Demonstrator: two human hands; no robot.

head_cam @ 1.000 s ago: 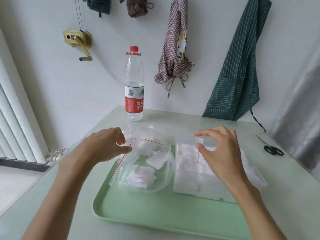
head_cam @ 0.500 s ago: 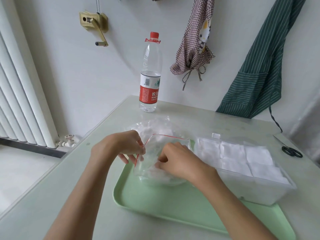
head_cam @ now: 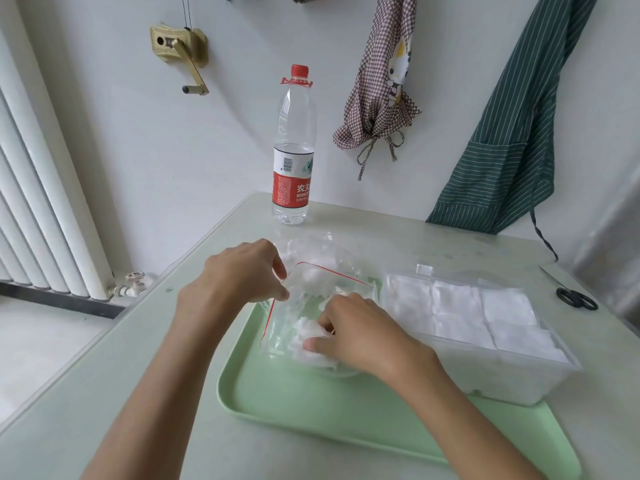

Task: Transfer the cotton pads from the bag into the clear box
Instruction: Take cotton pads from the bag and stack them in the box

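Hands in the clear red-sealed zip bag (head_cam: 311, 292)
Left hand (head_cam: 239, 282) pinches its rim; right hand (head_cam: 360, 330) grasps a white cotton pad (head_cam: 308, 336) inside. Behind it, a red-labelled plastic water bottle (head_cam: 294, 147) reads "农夫".

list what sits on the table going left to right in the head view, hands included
left hand holding the bag's rim → zip bag → right hand on a cotton pad inside it → clear box of pads → scissors
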